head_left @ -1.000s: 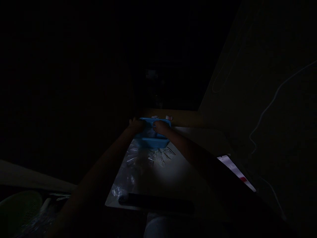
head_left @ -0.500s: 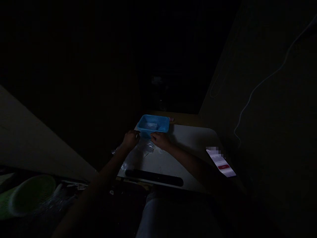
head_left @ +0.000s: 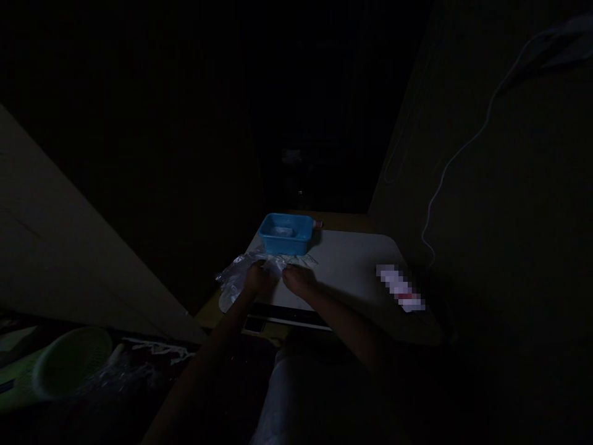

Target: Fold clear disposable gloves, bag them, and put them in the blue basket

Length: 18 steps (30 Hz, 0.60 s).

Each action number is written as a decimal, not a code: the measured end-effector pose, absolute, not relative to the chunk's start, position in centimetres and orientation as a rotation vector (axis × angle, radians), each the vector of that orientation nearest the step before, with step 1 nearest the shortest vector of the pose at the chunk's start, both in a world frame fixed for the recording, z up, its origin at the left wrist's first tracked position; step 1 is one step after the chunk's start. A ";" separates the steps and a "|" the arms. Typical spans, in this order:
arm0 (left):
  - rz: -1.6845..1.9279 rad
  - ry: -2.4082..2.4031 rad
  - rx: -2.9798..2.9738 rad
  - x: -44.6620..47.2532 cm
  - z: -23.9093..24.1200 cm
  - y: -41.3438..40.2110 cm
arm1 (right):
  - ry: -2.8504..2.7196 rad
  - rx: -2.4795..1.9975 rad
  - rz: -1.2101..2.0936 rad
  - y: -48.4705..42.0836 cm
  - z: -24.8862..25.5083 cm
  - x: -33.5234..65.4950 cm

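Note:
My left hand point(head_left: 256, 277) is closed on a crumpled clear plastic bag point(head_left: 233, 276), which spreads to its left over the edge of the white tabletop point(head_left: 354, 259). My right hand point(head_left: 298, 280) is also closed, a short way to the right, its fingers pinching the same plastic where it stretches between the hands. Part of the bag runs behind the right hand too. Just beyond both hands stands a blue plastic tub point(head_left: 286, 246), with a pale, clear-wrapped item point(head_left: 281, 232) inside. Dim light hides the fingertips.
A lit phone point(head_left: 399, 287) lies at the table's right. A small reddish-white item point(head_left: 317, 224) sits beside the tub. On the floor at left, a green basket point(head_left: 74, 361) lies tipped near loose clear plastic point(head_left: 123, 374). A white cable point(head_left: 440, 179) hangs along the right wall.
Both hands have drawn back from the tub's front toward me, and more of the plastic bag shows spread out at the left. The dark strip on the tabletop's near edge is now mostly hidden.

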<state>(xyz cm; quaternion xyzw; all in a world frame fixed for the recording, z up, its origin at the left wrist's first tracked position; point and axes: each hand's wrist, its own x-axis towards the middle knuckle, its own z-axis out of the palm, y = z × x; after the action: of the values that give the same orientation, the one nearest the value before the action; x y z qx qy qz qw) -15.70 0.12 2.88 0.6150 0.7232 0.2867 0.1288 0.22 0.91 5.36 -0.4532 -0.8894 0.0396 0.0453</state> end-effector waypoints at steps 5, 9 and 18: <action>1.023 2.031 1.614 -15.1 3.4 0.5 | -2.702 -1.262 0.014 1.1 6.0 1.5; 1.158 1.886 1.475 -13.6 4.2 1.0 | -2.682 -1.102 -0.171 1.5 6.3 3.7; 1.375 1.361 1.304 -7.8 5.8 0.6 | -2.302 -1.133 0.021 0.7 6.4 9.5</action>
<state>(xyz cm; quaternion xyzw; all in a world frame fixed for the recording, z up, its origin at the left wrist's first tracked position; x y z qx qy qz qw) -7.83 0.63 5.83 0.5138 0.5363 0.5420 0.3933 9.54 0.69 6.35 -0.4233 -0.8603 0.0077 0.2840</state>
